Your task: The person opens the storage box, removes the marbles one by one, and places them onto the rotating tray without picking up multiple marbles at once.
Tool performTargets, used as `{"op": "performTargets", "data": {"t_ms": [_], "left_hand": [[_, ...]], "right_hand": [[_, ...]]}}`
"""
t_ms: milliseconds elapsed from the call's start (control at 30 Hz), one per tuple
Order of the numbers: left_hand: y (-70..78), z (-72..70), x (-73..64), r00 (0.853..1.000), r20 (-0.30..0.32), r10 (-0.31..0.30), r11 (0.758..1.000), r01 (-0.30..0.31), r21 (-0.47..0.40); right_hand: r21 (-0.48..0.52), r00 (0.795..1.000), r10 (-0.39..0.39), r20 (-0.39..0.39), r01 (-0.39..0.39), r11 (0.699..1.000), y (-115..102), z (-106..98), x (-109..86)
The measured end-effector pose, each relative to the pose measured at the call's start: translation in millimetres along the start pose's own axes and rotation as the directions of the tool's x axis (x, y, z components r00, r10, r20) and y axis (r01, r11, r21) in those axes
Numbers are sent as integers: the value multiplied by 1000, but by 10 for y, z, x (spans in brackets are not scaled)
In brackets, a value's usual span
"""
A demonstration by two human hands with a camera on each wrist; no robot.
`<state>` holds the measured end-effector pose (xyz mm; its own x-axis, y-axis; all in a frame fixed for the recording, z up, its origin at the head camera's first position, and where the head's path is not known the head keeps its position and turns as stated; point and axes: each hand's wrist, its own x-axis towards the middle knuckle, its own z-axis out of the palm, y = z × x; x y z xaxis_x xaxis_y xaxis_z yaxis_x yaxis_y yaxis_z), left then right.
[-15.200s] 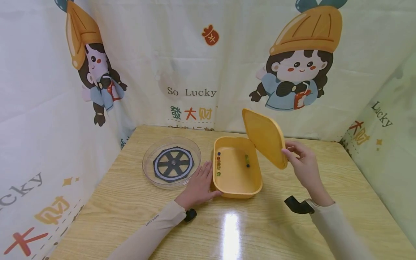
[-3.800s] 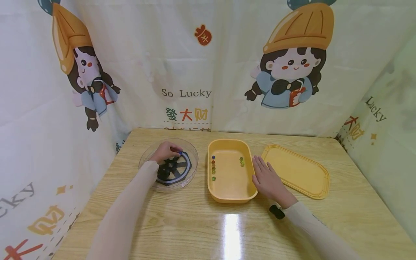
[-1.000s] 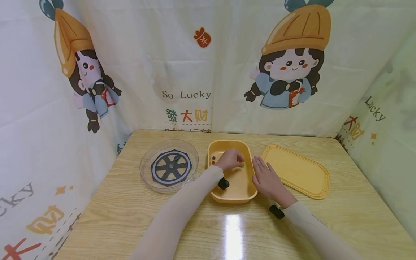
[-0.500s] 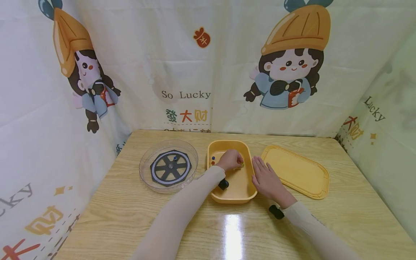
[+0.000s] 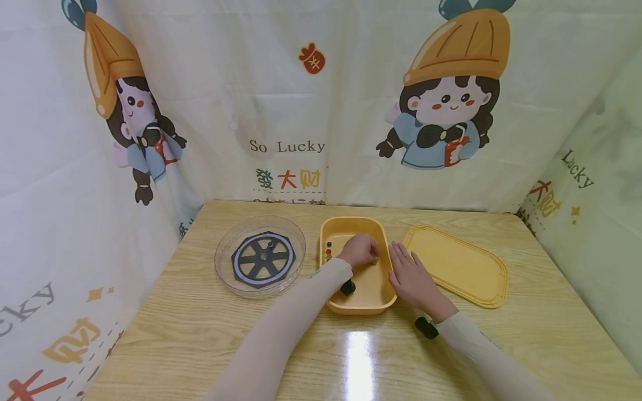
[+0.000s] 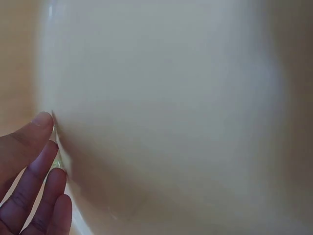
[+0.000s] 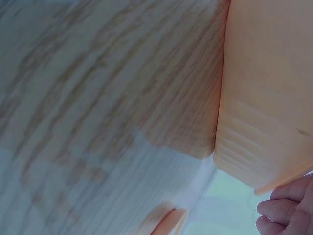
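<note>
My left hand (image 5: pixel 360 249) reaches into the yellow box (image 5: pixel 355 303), fingers bent down near its right wall. A yellow-green marble (image 5: pixel 375 261) shows at the fingertips; in the left wrist view, greenish glass (image 6: pixel 57 162) peeks out between the fingers, beside a gap between thumb and index finger. Whether they grip it I cannot tell. My right hand (image 5: pixel 413 275) lies with straight fingers along the box's right side. In the clear round dish (image 5: pixel 223 277), a blue marble (image 5: pixel 271 244) sits on a black spoked wheel (image 5: pixel 249 277).
By the box's left wall are a blue marble (image 5: pixel 329 244) and a red marble (image 5: pixel 328 252); the forearm covers what lies below them. The yellow lid (image 5: pixel 458 267) lies flat on the wooden table (image 5: pixel 165 334), right of the box. A printed cloth (image 5: pixel 361 111) hangs behind.
The lid, held up earlier, now lies on the table. A blue marble has come into the dish. My left hand has moved from dish to box, shifting slightly nearer just now.
</note>
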<state>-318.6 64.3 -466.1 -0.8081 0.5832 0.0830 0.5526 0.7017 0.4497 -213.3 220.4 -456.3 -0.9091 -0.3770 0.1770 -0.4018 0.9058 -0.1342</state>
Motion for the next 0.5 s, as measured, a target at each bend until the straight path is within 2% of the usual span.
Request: {"op": "performTargets", "data": {"t_ms": [133, 500], "left_hand": [[39, -27, -13, 1000, 10, -20, 1000, 20, 15], [24, -21, -3, 1000, 4, -15, 998, 14, 53]], "right_hand": [[-2, 1000, -1, -1, 1, 1000, -2, -4, 0], [-2, 1000, 7, 7, -7, 1000, -14, -19, 0]]}}
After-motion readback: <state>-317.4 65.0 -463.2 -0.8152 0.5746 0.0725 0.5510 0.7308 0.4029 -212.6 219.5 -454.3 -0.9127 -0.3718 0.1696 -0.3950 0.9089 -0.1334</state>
